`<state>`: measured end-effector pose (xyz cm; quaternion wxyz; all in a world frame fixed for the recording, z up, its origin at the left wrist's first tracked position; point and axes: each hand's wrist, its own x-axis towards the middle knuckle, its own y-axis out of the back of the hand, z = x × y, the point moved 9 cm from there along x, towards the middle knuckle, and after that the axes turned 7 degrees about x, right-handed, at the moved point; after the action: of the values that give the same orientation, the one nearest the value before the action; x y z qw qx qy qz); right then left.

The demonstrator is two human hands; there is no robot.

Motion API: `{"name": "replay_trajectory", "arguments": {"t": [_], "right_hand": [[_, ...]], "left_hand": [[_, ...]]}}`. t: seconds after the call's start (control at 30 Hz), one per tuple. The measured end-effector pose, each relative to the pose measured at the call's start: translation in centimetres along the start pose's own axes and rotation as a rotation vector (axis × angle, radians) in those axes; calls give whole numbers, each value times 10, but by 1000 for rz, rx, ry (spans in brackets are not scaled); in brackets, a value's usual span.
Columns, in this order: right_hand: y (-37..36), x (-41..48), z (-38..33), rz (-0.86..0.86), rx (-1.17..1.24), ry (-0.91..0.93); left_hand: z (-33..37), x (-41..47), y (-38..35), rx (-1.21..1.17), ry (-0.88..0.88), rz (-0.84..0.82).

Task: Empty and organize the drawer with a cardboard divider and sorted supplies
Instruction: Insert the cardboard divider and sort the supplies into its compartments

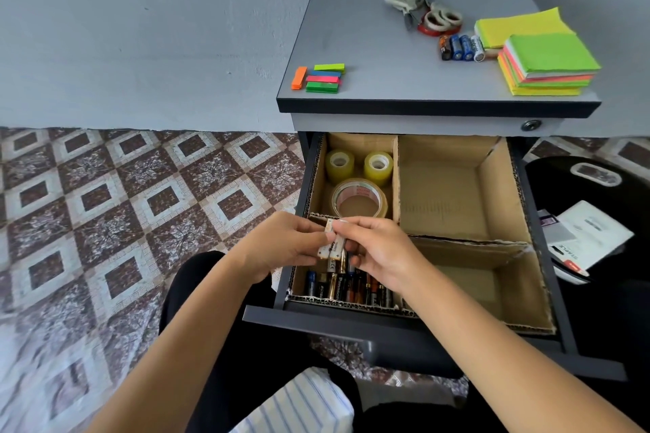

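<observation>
My left hand point(281, 250) curls its fingers round a few white batteries point(332, 246), held just above the near-left section of the drawer point(316, 320); my right hand point(380, 257) pinches the same bundle from the other side, thumb and fingertips closed on it. Under them the sorted batteries point(348, 286) already lie in a row; in the far-left section sit the tape rolls point(358, 202). The cardboard divider point(398, 179) is in place; so I judge the left half nearly done, while the two right sections have yet to take anything. Left to put away, on the cabinet top point(369, 46): coloured tabs point(323, 77); scissors point(402, 2); loose batteries point(460, 47); sticky notes point(548, 63).
</observation>
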<state>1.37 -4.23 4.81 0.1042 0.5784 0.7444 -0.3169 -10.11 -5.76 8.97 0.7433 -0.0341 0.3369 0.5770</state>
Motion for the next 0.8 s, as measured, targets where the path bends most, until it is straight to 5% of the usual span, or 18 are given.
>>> {"name": "replay_trajectory", "arguments": {"t": [0.17, 0.23, 0.5, 0.8], "right_hand": [[11, 3, 19, 118, -33, -86], [13, 8, 26, 166, -88, -108], [7, 31, 36, 284, -241, -85], [7, 46, 41, 310, -321, -45]], "left_hand": [[19, -1, 62, 404, -189, 558], [23, 9, 64, 417, -258, 640], [0, 65, 31, 326, -264, 488], [-11, 66, 32, 185, -235, 511]]}}
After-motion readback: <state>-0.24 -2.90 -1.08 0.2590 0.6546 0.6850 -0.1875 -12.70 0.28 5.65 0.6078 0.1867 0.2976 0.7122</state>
